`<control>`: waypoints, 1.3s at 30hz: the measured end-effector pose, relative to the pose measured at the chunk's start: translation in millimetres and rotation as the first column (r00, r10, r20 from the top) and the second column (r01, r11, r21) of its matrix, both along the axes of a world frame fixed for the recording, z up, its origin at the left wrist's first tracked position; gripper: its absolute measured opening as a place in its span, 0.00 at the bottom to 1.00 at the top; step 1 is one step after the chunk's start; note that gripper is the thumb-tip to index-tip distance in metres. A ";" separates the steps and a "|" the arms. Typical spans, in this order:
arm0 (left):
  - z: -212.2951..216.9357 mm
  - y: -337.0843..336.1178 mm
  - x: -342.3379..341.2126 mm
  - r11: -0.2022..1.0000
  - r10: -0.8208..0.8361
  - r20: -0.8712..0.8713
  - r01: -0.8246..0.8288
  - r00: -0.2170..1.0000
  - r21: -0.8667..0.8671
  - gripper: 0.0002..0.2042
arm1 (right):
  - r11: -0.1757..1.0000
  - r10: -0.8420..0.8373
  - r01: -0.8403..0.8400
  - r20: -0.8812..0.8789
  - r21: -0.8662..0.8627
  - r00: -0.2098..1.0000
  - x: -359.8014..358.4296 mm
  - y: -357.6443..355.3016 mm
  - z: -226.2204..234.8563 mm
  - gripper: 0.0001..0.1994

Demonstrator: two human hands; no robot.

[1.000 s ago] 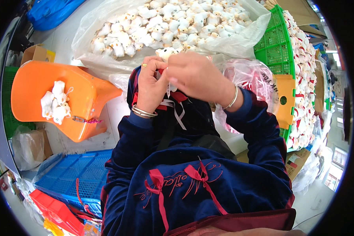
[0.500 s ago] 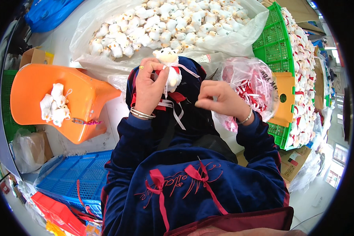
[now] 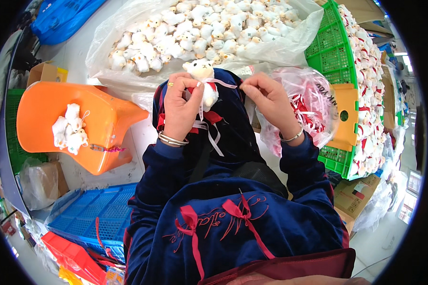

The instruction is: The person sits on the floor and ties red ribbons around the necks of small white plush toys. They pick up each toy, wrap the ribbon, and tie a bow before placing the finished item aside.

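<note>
A small white plush toy (image 3: 203, 71) with a cream head and a red-and-white ribbon about its neck sits upright over my lap. My left hand (image 3: 181, 102) is closed on the toy at the neck ribbon, thumb and forefinger pinched in front of it. One printed white ribbon tail (image 3: 223, 84) stretches out to the right. Just beyond its tip is my right hand (image 3: 270, 102), thumb and forefinger pressed together; whether anything is between them I cannot make out. Loose red and white ribbons (image 3: 215, 135) lie across my dark trousers below the toy.
A clear plastic sheet (image 3: 102, 57) holds a heap of white plush toys ahead. To the right are a clear bag of ribbons (image 3: 314, 107) and a green crate (image 3: 329, 52) beside toys with red ribbons. An orange stool (image 3: 38, 114) bears several toys; a blue crate (image 3: 92, 211) stands lower left.
My right hand has risen and turned, bringing its fingertips up close to the ribbon tail's end. My left hand and the plush toy have stayed nearly in place.
</note>
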State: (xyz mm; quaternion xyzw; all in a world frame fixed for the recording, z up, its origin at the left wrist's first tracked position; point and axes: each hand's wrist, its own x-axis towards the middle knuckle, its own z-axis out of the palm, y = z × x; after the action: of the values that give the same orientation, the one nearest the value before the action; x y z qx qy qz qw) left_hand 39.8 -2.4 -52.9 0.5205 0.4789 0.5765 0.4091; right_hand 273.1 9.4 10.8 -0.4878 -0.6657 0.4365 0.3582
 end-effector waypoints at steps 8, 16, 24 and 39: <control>1.3 3.5 0.6 1.000 0.013 -0.031 -0.013 0.999 0.008 0.04 | 0.959 0.230 -0.212 0.077 -0.189 0.970 -31.4 36.2 0.2 0.08; 17.0 9.1 -1.9 0.997 -0.035 -0.080 0.030 0.996 -0.072 0.05 | 0.875 0.229 -0.307 -0.239 -0.374 0.944 -33.5 46.9 -5.7 0.07; 17.6 14.7 -2.9 0.994 -0.082 -0.069 0.076 0.994 -0.084 0.05 | 0.945 0.169 -0.238 -0.291 -0.224 0.942 -47.6 41.4 -12.4 0.06; 33.8 25.6 -13.2 0.952 -0.300 -0.256 0.273 0.919 -0.137 0.06 | 0.972 0.183 -0.165 0.100 -0.169 0.978 -49.3 46.8 13.6 0.07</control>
State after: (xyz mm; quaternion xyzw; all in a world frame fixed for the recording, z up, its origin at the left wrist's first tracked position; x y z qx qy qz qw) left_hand 26.6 23.1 -19.2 0.6388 0.4773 0.4084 0.4441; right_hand 223.8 56.1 24.4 -0.4789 -0.6885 0.4893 0.2394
